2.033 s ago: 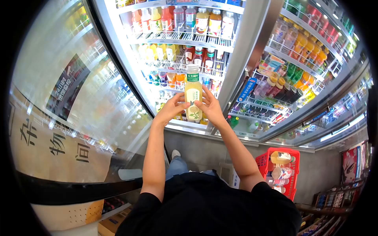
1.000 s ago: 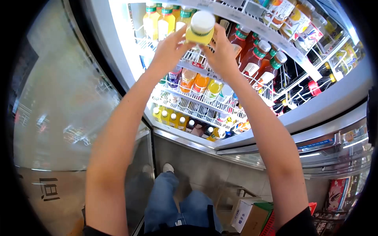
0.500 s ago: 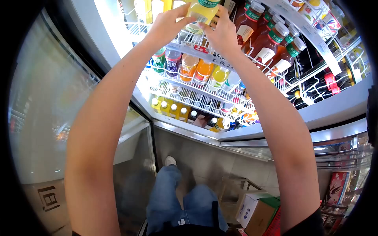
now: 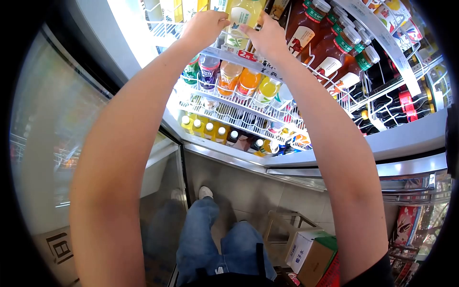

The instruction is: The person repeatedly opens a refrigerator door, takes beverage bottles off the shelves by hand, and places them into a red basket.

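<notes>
A bottle of pale yellow drink [image 4: 244,15] stands at the front of the top visible shelf, its cap cut off by the upper edge of the view. My right hand [image 4: 268,38] grips it from the right, thumb across its front and fingers partly hidden behind its side. At the bottle's left edge is my left hand [image 4: 205,28], fingers bent and slightly apart; whether the fingertips touch it I cannot tell. Below the bottle, a red price tag [image 4: 247,55] is fixed to the shelf edge.
Reddish-brown tea bottles [image 4: 330,64] fill the shelf right of my hand. Lower down stand orange drink bottles [image 4: 248,82] and white-capped yellow bottles [image 4: 209,130]. A glass door [image 4: 52,158] stands on the left. Cartons [image 4: 306,256] and a stool frame [image 4: 279,237] are on the floor.
The bottle has come down onto the shelf area, more upright between the other bottles. My left hand has loosened from it and shifted left; the right hand stays on it.
</notes>
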Available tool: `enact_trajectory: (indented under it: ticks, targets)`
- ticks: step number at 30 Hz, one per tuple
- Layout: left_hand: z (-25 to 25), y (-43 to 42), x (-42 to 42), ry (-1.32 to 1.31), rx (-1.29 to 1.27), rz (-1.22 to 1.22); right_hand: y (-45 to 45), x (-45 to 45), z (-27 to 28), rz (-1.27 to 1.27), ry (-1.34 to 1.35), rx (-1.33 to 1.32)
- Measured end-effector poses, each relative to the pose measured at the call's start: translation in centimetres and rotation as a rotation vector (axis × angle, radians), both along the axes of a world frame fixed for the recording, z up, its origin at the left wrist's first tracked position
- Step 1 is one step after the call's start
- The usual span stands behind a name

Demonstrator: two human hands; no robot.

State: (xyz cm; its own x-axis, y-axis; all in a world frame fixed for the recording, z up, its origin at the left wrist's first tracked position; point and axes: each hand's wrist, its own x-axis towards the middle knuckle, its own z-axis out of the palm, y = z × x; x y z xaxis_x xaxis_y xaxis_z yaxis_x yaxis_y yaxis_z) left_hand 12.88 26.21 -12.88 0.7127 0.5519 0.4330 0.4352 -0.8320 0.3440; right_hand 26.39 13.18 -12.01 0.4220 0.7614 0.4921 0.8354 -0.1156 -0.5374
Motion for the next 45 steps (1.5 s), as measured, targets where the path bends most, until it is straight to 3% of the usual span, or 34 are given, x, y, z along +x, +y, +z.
enact_trajectory:
  ticks: [6, 8, 9, 11, 17, 21, 35, 38, 45]
  targets:
    - [-0.4, -2.5, -0.5, -0.060, -0.055, 0.061, -1.4, -0.6, 0.8, -0.062, 0.005, -0.093]
    - [-1.6, -2.9, -0.8, -0.181, 0.277, 0.062, -3.2, -1.1, 1.2, -0.058, 0.054, -0.099]
    - [-1.3, -3.8, -1.3, -0.182, 0.283, 0.060, -4.5, -2.0, 2.0, -0.019, 0.183, -0.100]
    - [-0.9, -6.5, -2.2, -0.208, 0.105, 0.158, -6.8, -3.4, 1.7, 0.007, 0.140, -0.025]
    - [1.9, -14.0, -5.0, -0.151, 0.128, 0.101, -12.5, -4.2, -0.8, 0.052, 0.190, 0.115]
    - [4.4, -18.8, -5.8, -0.135, 0.156, 0.097, -17.3, -3.6, 1.7, 0.017, 0.260, 0.190]
    - [12.9, -43.3, -5.4, -0.390, -0.082, -0.016, -43.8, -5.1, 13.2, 0.035, 0.492, 0.276]
    - [13.8, -48.4, -5.3, -0.437, -0.144, -0.047, -49.5, -5.6, 13.6, 0.105, 0.765, 0.286]
    - [14.6, -58.1, -4.3, -0.439, -0.175, -0.230, -61.8, -7.7, 13.2, -0.044, 0.829, 0.383]
